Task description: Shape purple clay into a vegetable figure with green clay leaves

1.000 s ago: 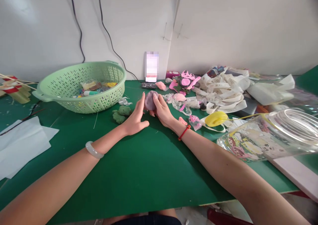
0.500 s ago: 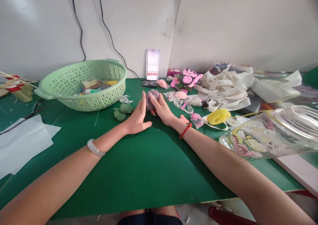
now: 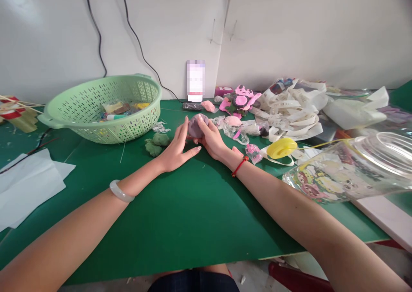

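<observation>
A rounded lump of greyish-purple clay (image 3: 195, 127) is held above the green table (image 3: 180, 223). My right hand (image 3: 210, 139) grips it from the right, thumb across its face and fingers behind. On the other side, my left hand (image 3: 178, 149) stands on edge with fingers stretched out and thumb spread, beside the lump; whether its fingertips touch the clay I cannot tell. Lumps of green clay (image 3: 156, 144) lie just left of that hand. Beyond my hands are a piece of pink clay (image 3: 209, 106) and another pink lump (image 3: 233, 120) on clear wrap.
A green plastic basket (image 3: 106, 131) with small items stands back left. A phone (image 3: 195, 81) leans on the wall. At right lie a pink-and-black clay figure (image 3: 241, 101), heaped white ribbon (image 3: 294, 109), a yellow ribbon roll (image 3: 282, 148) and a clear jar (image 3: 350, 171). White paper (image 3: 32, 189) lies left.
More of the clay lump's face shows as my right hand has turned slightly. My left thumb now points up and outward more. The whole view has shifted a little.
</observation>
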The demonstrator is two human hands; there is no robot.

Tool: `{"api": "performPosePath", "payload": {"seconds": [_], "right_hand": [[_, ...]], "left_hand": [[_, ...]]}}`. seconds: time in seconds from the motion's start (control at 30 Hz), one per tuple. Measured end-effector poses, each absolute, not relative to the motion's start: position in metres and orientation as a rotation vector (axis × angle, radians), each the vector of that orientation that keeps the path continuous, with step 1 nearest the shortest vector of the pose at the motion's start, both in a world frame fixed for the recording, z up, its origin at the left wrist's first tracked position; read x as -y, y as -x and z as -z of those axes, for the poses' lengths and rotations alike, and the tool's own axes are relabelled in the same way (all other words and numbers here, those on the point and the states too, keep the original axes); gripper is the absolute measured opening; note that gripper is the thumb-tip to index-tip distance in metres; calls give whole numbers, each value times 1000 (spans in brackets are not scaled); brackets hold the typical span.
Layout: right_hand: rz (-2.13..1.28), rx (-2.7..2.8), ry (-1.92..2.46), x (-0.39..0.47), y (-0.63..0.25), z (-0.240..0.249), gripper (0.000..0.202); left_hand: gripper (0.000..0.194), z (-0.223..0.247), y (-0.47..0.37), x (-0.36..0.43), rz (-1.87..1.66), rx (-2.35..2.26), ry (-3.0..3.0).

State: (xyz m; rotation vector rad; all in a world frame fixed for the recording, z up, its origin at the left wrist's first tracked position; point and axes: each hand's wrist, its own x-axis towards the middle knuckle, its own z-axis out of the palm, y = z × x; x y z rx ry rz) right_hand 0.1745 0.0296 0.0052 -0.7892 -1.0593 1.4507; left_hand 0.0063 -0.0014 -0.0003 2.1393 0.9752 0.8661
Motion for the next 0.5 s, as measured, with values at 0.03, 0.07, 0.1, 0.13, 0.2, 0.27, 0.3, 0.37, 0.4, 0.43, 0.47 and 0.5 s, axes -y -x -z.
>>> {"api": "performPosePath", "payload": {"seconds": [0.03,0.07,0.1,0.13,0.2,0.27,0.3,0.37,0.4,0.43,0.47,0.5], "right_hand": [[-1472,1061,788,-29,-175,-6,53],[-1496,1060,785,-29,-175,-6,50],[-1519,1056,779,-29,-176,-7,48],[-1539,1049,769,-29,-176,-7,47],[-1564,1032,748,-28,-178,-8,47],[-1575,1027,733,-27,-179,-9,48],[-1577,1033,729,-27,-179,-9,48],[-1580,1063,728,-25,-180,-10,48],[-1580,1080,728,-24,-180,-11,48],[-1577,1093,730,-24,-180,-11,49],[-1573,1101,734,-23,-180,-11,49],[-1569,1104,736,-23,-180,-11,49]], "left_hand": [[98,0,-6,1,-865,-993,-2126],[97,0,-6,1,-868,-1012,-2114],[96,0,-6,1,-874,-1029,-2102],[95,0,-6,1,-881,-1040,-2090],[94,1,-7,1,-898,-1039,-2058],[93,1,-8,1,-919,-1021,-2026],[93,1,-8,1,-931,-1013,-2015],[93,0,-8,2,-951,-1009,-2005],[94,0,-9,2,-954,-1008,-2006],[95,0,-8,2,-953,-1006,-2009],[96,0,-8,2,-950,-1001,-2015],[98,0,-8,2,-946,-995,-2024]]}}
